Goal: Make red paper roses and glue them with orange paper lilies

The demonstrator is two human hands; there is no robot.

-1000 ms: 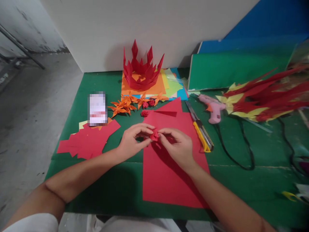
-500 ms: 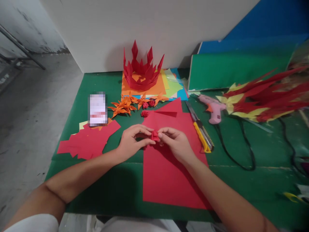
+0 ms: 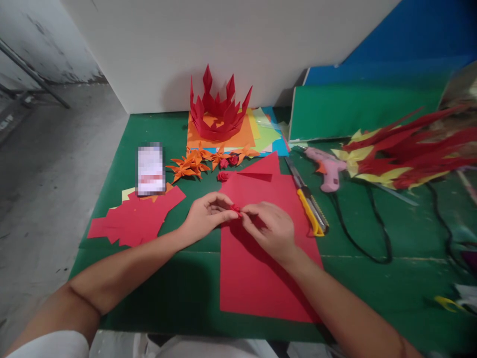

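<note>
Between my two hands is a small folded red paper flower (image 3: 236, 210), held above a large red paper sheet (image 3: 261, 283). My left hand (image 3: 208, 213) pinches it from the left between thumb and fingers. From the right, my right hand (image 3: 271, 227) grips its edge with thumb and fingertips, partly hiding it. Just beyond the hands lie finished red paper roses (image 3: 222, 176) and several orange paper flowers (image 3: 190, 165). A red folded paper crown (image 3: 218, 124) stands farther back on coloured sheets (image 3: 257, 141).
A yellow utility knife (image 3: 311, 209) with its blade out lies right of the sheet. Beside it are a pink glue gun (image 3: 326, 168) with a black cord and a red-yellow paper flame piece (image 3: 406, 149). Red scraps (image 3: 134, 219) and a blurred phone (image 3: 151, 169) lie left.
My right hand has turned, with its knuckles now higher and its fingers angled at the flower's right edge. The flower has tilted and shifted slightly left.
</note>
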